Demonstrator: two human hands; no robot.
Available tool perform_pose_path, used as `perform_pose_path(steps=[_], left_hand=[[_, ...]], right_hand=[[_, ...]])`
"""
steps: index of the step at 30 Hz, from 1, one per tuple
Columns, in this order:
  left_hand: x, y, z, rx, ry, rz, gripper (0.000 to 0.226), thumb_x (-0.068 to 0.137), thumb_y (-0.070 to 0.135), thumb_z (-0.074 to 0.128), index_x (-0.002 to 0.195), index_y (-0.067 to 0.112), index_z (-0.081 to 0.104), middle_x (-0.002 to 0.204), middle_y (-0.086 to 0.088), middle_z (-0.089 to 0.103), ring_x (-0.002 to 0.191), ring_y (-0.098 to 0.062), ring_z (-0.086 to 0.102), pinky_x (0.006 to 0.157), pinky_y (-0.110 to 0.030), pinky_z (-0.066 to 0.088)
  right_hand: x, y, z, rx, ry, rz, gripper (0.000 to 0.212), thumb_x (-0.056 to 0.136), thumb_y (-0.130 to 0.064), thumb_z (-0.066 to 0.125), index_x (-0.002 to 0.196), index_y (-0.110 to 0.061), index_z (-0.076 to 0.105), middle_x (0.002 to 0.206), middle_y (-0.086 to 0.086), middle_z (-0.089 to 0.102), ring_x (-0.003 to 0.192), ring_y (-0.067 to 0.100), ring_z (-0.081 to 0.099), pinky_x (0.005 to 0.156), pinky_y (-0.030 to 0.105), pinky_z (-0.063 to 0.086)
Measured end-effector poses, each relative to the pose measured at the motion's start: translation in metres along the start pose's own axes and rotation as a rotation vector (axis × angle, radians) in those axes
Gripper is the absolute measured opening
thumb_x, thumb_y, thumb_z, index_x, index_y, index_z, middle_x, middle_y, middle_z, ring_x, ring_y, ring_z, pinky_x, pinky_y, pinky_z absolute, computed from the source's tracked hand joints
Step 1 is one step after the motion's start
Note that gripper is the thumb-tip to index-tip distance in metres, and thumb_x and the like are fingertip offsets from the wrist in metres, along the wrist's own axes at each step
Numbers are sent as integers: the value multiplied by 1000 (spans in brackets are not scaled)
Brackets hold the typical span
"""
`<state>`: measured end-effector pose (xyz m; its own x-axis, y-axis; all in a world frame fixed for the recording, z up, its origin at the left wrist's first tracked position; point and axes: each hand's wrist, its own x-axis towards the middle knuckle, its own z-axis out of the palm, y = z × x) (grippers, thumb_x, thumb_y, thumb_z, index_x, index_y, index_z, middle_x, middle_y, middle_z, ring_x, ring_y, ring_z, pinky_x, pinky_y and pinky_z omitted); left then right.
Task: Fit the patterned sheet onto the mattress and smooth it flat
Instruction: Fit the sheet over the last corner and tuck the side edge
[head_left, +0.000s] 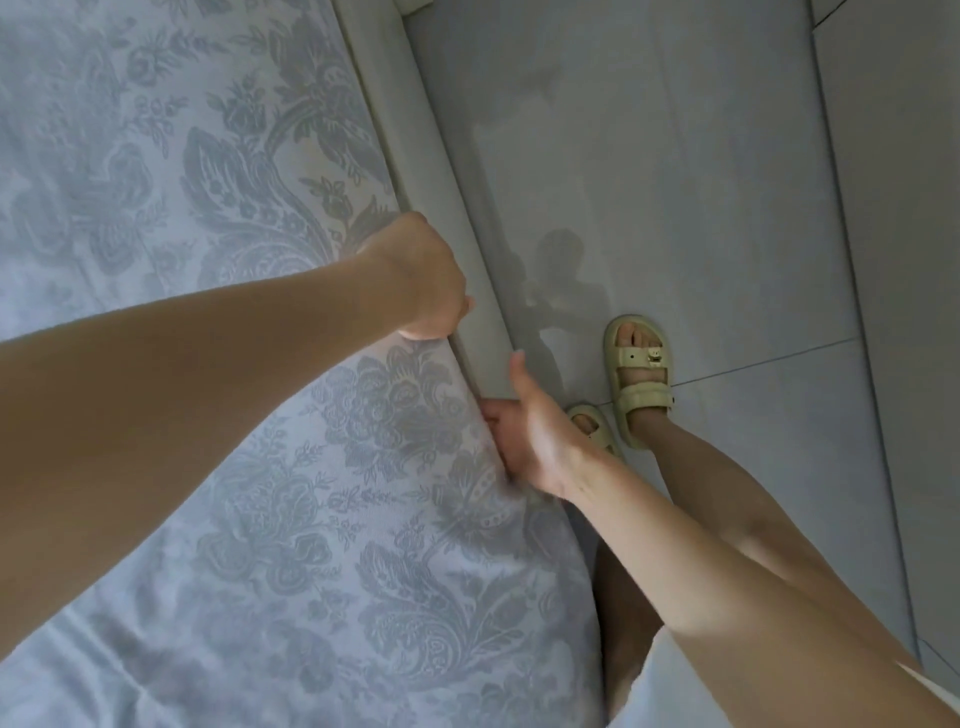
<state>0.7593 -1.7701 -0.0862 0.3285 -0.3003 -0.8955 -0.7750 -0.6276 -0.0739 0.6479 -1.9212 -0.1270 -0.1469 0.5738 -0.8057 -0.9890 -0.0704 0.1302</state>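
Curled over the mattress edge, the left hand (421, 280) grips the patterned sheet (234, 364) at its side. The right hand (530, 431) tucks its fingers into the gap by the bed frame (410, 130), thumb spread, and whether it pinches cloth is hidden. The sheet lies across the mattress top; it looks light, soft and stretchy, best taken at the hem. Pale floor tiles (675, 156) run alongside, sandals (639, 374) close to the frame.
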Motion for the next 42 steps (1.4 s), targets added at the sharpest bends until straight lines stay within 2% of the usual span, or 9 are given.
perform_pose_path(steps=[6, 10, 13, 20, 22, 28, 32, 39, 42], left_hand=[[-16, 2, 7, -235, 283, -100, 74, 94, 44, 2, 76, 11, 66, 74, -3, 63, 77, -25, 59, 86, -40, 47], [-38, 61, 14, -414, 686, 72, 66, 95, 44, 15, 68, 12, 66, 65, -2, 60, 69, -24, 54, 78, -37, 47], [-42, 107, 22, -323, 507, 144, 75, 91, 44, -1, 79, 15, 67, 72, 0, 63, 75, -22, 56, 86, -37, 45], [-19, 127, 18, -118, 185, 77, 51, 102, 37, 12, 101, 26, 61, 84, -2, 63, 90, -25, 61, 71, -33, 39], [-22, 125, 13, -162, 135, 66, 45, 103, 34, 12, 74, 33, 46, 72, -1, 54, 90, -25, 61, 70, -32, 41], [-17, 118, 19, -126, 193, 66, 49, 103, 34, 11, 95, 27, 58, 83, -4, 64, 87, -26, 61, 80, -38, 50], [-12, 118, 18, -207, 180, 17, 56, 101, 39, 8, 56, 21, 37, 72, -3, 61, 79, -24, 61, 79, -38, 51], [-14, 124, 22, -251, 218, -70, 71, 97, 46, 6, 74, 13, 64, 69, -3, 61, 70, -22, 57, 66, -32, 42], [-24, 136, 23, -276, 325, -65, 63, 96, 44, 11, 84, 14, 65, 83, -3, 65, 83, -23, 56, 81, -36, 43]], right_hand=[[-21, 41, -45, 56, 440, -370, 61, 99, -54, 16, 104, -17, 64, 114, 7, 68, 107, 19, 62, 94, 34, 45], [-21, 66, -40, 16, 347, -323, 49, 99, -52, 24, 107, -24, 63, 121, 2, 64, 111, 16, 58, 98, 33, 42], [-27, 84, -28, 20, 444, -418, 46, 100, -46, 31, 112, -17, 65, 116, 6, 65, 105, 16, 60, 82, 24, 47], [-38, 124, -18, 171, 369, -557, 41, 98, -45, 32, 114, -20, 60, 116, 6, 68, 112, 19, 62, 100, 36, 46], [-37, 120, -22, 170, 254, -462, 56, 91, -56, 32, 114, -15, 62, 114, 9, 69, 114, 24, 61, 103, 41, 44], [-7, 88, -20, -59, -62, -129, 65, 91, -68, 14, 132, -33, 49, 120, -5, 63, 111, 11, 59, 96, 31, 45], [-13, 94, -38, -15, 49, 2, 91, 83, -78, 8, 122, -15, 61, 114, 8, 67, 107, 24, 61, 92, 38, 47], [-24, 131, -49, -189, 71, -5, 63, 90, -70, 15, 108, -29, 60, 106, -2, 67, 90, 12, 63, 83, 28, 49], [-21, 126, -46, -146, 4, 43, 73, 90, -71, 12, 108, -21, 63, 110, 6, 67, 99, 22, 63, 84, 33, 49]])
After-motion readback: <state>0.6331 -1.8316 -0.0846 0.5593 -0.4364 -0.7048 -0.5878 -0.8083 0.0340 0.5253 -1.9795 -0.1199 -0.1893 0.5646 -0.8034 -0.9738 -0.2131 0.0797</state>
